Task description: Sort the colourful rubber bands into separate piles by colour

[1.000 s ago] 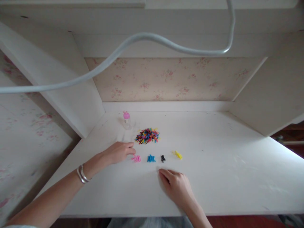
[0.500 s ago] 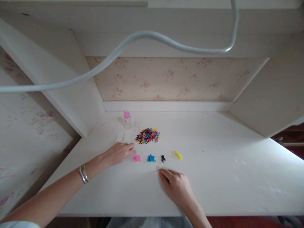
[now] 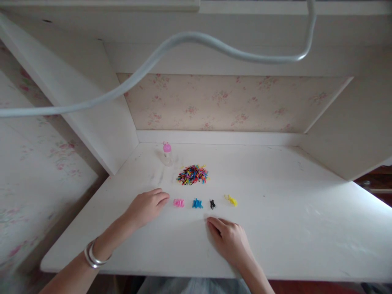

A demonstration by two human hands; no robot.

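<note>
- Grey cloth point(image 3: 192, 286) shows past the front edge of the white bench point(image 3: 294, 228), on the near side of the mixed pile of bands point(image 3: 192, 174).
- Silver bangles point(image 3: 91, 261) circle the left forearm, nearer than the pile and to its left.
- Right hand point(image 3: 228, 239): on the bench, nearer than the pile and to its right, curled in with the thumb against the bent fingers; nothing shows in it.
- Left hand point(image 3: 147, 208): near left of the pile, fingers bent and close together; its underside is hidden, so I cannot tell how wide the grip is or whether it has hold of anything.
- Four small bunches lie apart in front of the pile: pink bunch point(image 3: 179, 203) below its left end, blue bunch point(image 3: 197, 203) directly before it, black bunch point(image 3: 212, 204) just past its right end, yellow bunch point(image 3: 232, 200) farther right.
- The pile itself mixes black, red, blue and yellow.
- Clear bottle point(image 3: 167, 155) with a pink cap: beyond the pile, to its left.
- Flowered wallpaper point(image 3: 220, 102): well behind the pile.
</note>
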